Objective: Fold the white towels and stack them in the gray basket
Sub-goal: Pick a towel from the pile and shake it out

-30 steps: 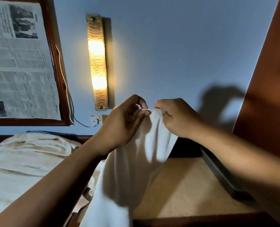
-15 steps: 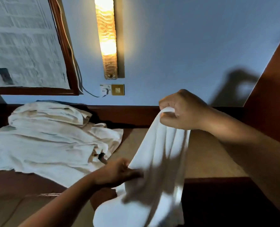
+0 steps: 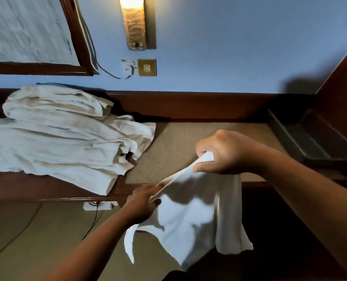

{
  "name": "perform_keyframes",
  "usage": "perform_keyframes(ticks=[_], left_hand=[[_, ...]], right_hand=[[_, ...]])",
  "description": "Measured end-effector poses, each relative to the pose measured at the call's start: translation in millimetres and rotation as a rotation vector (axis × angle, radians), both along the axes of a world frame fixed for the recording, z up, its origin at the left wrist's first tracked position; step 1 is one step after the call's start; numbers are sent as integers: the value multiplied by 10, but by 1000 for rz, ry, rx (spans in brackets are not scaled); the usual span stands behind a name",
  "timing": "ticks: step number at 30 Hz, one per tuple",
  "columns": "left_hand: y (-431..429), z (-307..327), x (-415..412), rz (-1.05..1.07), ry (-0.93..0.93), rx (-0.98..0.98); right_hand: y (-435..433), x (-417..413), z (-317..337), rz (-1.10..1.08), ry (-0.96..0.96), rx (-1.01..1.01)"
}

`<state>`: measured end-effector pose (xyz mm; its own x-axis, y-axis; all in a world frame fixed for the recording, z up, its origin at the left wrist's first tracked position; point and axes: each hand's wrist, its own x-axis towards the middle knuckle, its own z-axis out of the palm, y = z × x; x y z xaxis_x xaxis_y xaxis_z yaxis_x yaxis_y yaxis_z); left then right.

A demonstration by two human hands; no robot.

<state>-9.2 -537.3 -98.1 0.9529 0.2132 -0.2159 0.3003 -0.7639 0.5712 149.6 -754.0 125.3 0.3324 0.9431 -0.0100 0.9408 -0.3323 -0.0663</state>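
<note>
A white towel [image 3: 191, 216] hangs in front of the desk's front edge, held by both my hands. My right hand [image 3: 223, 153] grips its top edge above the desk surface. My left hand [image 3: 142, 201] pinches the same edge lower down and to the left, at the desk's front edge. The cloth between the hands is stretched into a taut line and the rest drapes down. A pile of white towels [image 3: 59, 136] lies on the left of the desk. The gray basket [image 3: 302, 138] sits at the right end of the desk, against the wooden side panel.
The tan desk surface [image 3: 178, 147] lies between the pile and the basket. A wall lamp [image 3: 134, 23], a socket with a cable [image 3: 130, 67] and a framed newspaper [image 3: 26, 31] are on the blue wall. A power strip [image 3: 99, 205] and cable are below the desk.
The camera has tilted down. My left hand left the top corner, slid down the towel's edge and now pulls it taut. My right hand came down with the towel toward the desk.
</note>
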Motion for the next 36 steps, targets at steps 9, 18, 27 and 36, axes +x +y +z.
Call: perform_keyframes(ticks=[9, 18, 27, 36], left_hand=[[-528, 335, 215, -253, -300, -287], [-669, 380, 116, -260, -385, -541], [-621, 344, -33, -315, -195, -662], [-144, -743, -310, -26, 401, 207]], right_hand=[[-96, -82, -393, 285, -49, 224], [-106, -149, -322, 258, 207, 116], [26, -153, -443, 278, 230, 48], [37, 68, -242, -3, 80, 106]])
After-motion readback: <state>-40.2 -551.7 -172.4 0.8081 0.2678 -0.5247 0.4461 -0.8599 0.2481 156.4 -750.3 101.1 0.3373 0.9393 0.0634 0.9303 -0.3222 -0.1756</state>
